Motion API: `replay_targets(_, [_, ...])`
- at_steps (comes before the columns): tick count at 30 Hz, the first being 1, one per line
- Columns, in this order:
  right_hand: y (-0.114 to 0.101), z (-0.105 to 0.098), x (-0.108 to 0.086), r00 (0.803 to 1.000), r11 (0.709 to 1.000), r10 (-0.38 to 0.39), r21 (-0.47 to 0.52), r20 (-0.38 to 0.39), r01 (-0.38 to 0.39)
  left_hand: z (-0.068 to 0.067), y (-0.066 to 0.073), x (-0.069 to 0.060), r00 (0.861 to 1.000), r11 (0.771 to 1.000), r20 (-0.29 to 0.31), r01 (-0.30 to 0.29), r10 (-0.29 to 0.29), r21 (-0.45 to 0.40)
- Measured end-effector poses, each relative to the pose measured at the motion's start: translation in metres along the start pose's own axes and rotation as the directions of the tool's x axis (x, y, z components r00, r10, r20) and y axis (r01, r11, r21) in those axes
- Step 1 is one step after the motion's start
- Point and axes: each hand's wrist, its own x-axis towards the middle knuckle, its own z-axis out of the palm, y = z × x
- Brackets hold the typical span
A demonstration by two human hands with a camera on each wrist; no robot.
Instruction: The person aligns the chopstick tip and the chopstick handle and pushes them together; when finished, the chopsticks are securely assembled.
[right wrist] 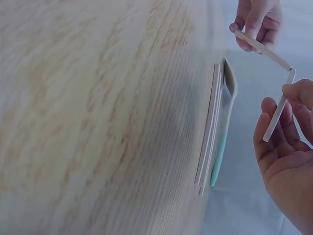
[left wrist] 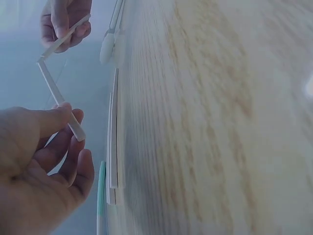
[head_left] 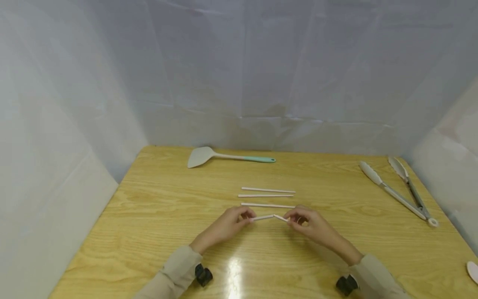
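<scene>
Both hands hold a pale chopstick (head_left: 263, 217) that is bent sharply at its middle, looking snapped, with the two halves meeting at the break. My left hand (head_left: 228, 224) pinches the thicker half between thumb and fingers. The thinner half is pinched the same way by my right hand (head_left: 315, 226). In both wrist views the chopstick (left wrist: 50, 83) is lifted off the table, its corner pointing away from the palms. Just beyond the hands, three whole chopsticks (head_left: 267, 196) lie side by side on the tabletop.
A spatula (head_left: 201, 156) with a mint-green handle lies near the back edge of the wooden table (head_left: 149, 232). Spread metal tongs (head_left: 403, 202) lie at the right. A pink-white rounded thing (head_left: 472, 271) shows at the right edge. Pale sheeting hangs behind and at the sides.
</scene>
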Motion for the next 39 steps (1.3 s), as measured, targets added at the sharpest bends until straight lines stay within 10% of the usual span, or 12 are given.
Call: replay_targets(39, [0.0015, -0.0006, 0.0028, 0.998, 0.996, 0.037, -0.076, -0.054, -0.041, -0.0008, 0.0055, 0.0009, 0.996, 0.999, -0.072, -0.047, 0.048, 0.009])
